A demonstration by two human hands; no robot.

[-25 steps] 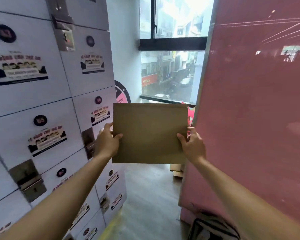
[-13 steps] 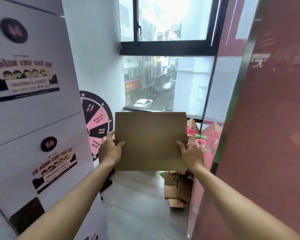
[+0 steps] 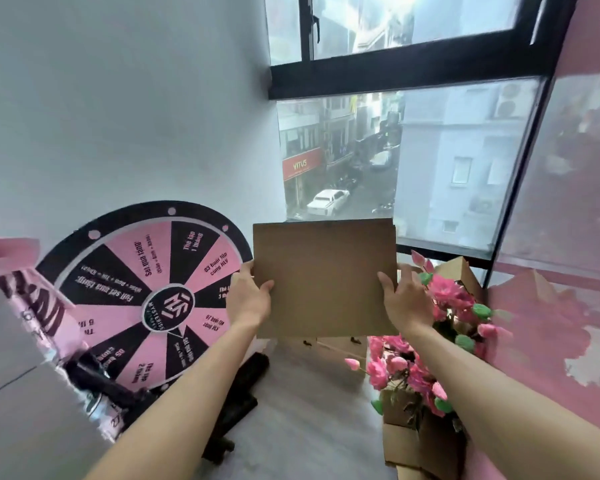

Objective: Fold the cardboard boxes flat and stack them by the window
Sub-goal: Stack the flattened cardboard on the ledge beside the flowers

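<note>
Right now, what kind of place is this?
Probably a back corner of a gym or studio, upstairs and used for storage. Clues: a pink-and-black prize wheel leaning on the wall, a window overlooking a street, and open cardboard boxes stuffed with fake pink flowers on the floor.
</note>
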